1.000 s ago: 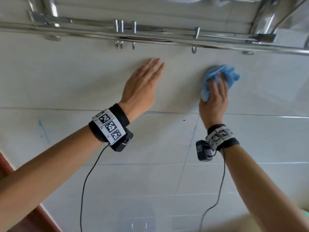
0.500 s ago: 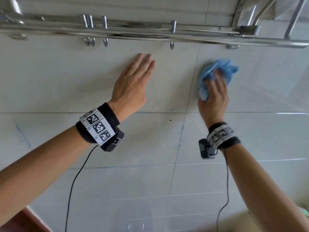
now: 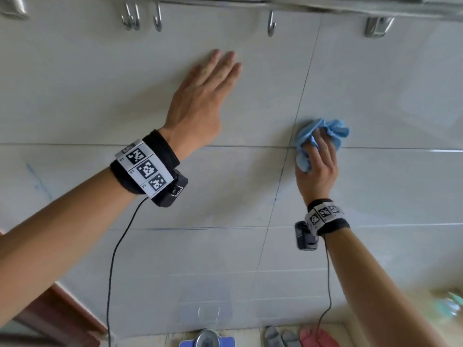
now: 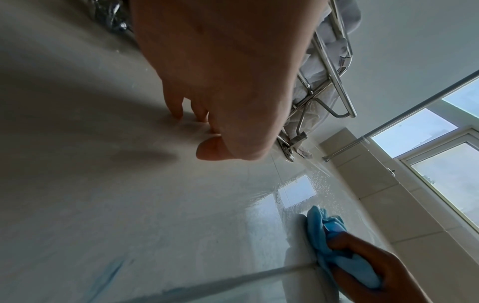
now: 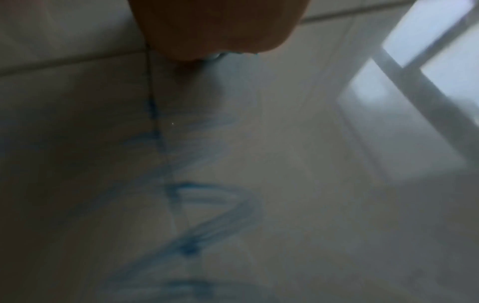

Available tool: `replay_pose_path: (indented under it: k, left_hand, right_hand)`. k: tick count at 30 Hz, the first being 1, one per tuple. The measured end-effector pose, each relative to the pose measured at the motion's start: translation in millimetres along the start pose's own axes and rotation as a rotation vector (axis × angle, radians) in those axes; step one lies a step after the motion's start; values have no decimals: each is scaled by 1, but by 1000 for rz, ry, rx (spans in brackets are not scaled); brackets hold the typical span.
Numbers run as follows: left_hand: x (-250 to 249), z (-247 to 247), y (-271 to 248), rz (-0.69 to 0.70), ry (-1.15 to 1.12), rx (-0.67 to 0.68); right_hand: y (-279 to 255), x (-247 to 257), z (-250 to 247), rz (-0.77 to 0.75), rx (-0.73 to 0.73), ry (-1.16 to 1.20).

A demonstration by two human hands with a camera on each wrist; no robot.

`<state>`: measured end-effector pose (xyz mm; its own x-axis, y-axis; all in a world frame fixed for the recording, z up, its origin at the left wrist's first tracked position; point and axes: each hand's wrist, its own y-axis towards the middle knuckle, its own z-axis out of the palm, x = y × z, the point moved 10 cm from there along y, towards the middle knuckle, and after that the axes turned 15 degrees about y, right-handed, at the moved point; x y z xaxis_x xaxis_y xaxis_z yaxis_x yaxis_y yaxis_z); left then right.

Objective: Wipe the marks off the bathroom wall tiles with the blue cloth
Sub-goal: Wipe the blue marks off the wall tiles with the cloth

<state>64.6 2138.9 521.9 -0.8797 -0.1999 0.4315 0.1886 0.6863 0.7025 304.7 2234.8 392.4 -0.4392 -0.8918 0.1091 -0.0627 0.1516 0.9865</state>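
Note:
My right hand (image 3: 317, 159) grips the bunched blue cloth (image 3: 325, 131) and presses it on the pale wall tiles (image 3: 100, 91), where a vertical grout line meets a horizontal one. The left wrist view catches the blue cloth (image 4: 334, 246) from the side, flat against the wall. My left hand (image 3: 208, 96) lies flat on the upper tile with straight fingers. Blue marks run down the grout line (image 3: 278, 186) below the cloth, and one sits at far left (image 3: 38, 181). A blurred blue scribble (image 5: 197, 235) fills the right wrist view.
A chrome towel rack with hooks (image 3: 271, 23) runs along the top of the wall; towels lie on the rack (image 4: 329, 67). A window (image 4: 440, 164) is to the right. Slippers (image 3: 300, 336) and a scale (image 3: 208, 339) stand on the floor below.
My right hand has slid the cloth down and left from the upper right tile to the grout crossing. The left hand stays flat on the wall.

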Motion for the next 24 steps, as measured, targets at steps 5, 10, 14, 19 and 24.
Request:
replay_pose_path:
  k: [5,10,14,19,24]
  left_hand:
    - [-4,0,-3,9,19,20]
    - [-6,-1,-6,7,20,30]
    - [-10,1,-8,-21,18,59]
    - [-14,2,-6,-11,29,46]
    - [-17,1,-6,-3,30,24]
  right_hand:
    - [-20,18,24,90,29,97]
    - [-23,-28,-29,40,214,-24]
    - [-32,-83,-87,512,-191,-36]
    - [-35,-39,-40,504,-145,0]
    - [-32,46,35,307,119,160]
